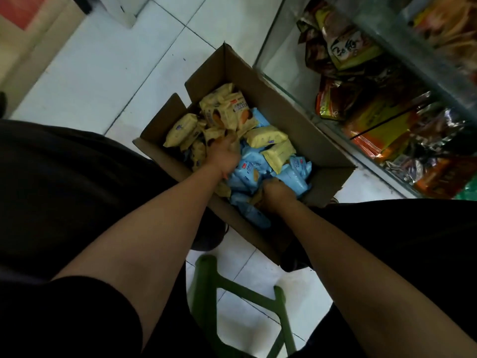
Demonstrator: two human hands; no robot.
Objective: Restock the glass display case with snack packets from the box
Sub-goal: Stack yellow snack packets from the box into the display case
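An open cardboard box [307, 140] stands on the floor between my legs, holding several yellow snack packets [227, 112] and several light blue snack packets [296, 177]. My left hand [223, 155] is down in the box, its fingers curled into the yellow packets at the middle. My right hand [277, 195] is in the near right part of the box, fingers curled round blue packets. The glass display case [289, 96] stands right of the box, its glass edge close to the box's right wall.
Inside the case lie several orange, brown and silver snack bags [374, 120]. A green plastic stool [206, 285] is under me near the bottom edge. White floor tiles [103, 73] lie to the left of the box.
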